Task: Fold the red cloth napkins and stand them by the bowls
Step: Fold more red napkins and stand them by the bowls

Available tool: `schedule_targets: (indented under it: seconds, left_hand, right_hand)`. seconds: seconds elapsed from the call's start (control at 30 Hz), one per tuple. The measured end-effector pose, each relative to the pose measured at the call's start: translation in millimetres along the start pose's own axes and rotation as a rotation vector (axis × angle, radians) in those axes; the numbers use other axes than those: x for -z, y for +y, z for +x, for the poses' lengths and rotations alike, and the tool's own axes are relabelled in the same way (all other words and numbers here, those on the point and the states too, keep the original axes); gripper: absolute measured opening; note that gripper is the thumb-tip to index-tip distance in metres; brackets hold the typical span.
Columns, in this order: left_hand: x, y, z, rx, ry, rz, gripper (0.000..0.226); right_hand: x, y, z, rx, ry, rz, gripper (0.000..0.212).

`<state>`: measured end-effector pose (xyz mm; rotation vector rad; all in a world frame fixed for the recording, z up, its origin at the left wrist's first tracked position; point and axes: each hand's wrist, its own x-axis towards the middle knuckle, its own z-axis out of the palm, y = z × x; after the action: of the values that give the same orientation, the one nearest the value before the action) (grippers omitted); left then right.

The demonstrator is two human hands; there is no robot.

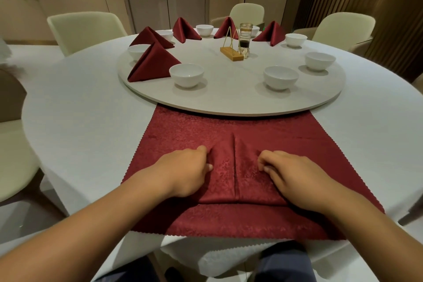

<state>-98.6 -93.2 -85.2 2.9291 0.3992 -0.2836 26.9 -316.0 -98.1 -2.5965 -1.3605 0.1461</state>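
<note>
Mid-fold on this one, not at the placing part yet. The napkin [229, 181] lies flat right in front of the person, on top of a bigger red cloth [251, 220] spread over the near edge of the surface [80, 121]. Its two flaps are brought in to meet at a centre seam. The left hand [190, 171] is on the left flap and the right hand [288, 174] on the right one. Both have fingers curled in, and it looks like they're pinching the fabric near the flaps' outer edges rather than lying flat on it. Up on the turntable [229, 104], five finished napkins [153, 64] are stood up like little tents, while the bowls [280, 76] on the near right have none beside them, so I'd guess it's a bit past halfway overall. Next move, I reckon: keep both flaps even against that seam, press the creases down, then bend the whole thing back along the seam so it can stand. The tricky bit is probably lifting only the napkin and not dragging the cloth underneath along with it, since they're the same fabric and sit flush together.
</note>
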Motion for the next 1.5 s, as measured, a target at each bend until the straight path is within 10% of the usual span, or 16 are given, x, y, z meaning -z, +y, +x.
schedule_targets:
  seconds: [0.27, 0.4, 0.97, 1.17, 1.5]
  left_hand:
    - [1, 4, 0, 0.004, 0.29, 0.201, 0.039]
    - [-13, 0, 9, -0.28, 0.534, 0.171, 0.03]
    - [-42, 15, -6, -0.408, 0.122, 0.08, 0.068]
    - [-44, 16, -5, -0.397, 0.117, 0.118, 0.071]
    - [-48, 14, -2, -0.384, 0.138, 0.128, 0.077]
  right_hand:
    - [-3, 6, 7, -0.004, -0.006, 0.066, 0.009]
    - [-2, 5, 10, -0.005, 0.005, 0.076, 0.01]
    - [3, -7, 8, -0.101, -0.002, 0.072, 0.006]
    - [-22, -48, -26, -0.017, 0.28, -0.211, 0.05]
    - [-41, -26, -68, -0.023, -0.004, -0.175, 0.075]
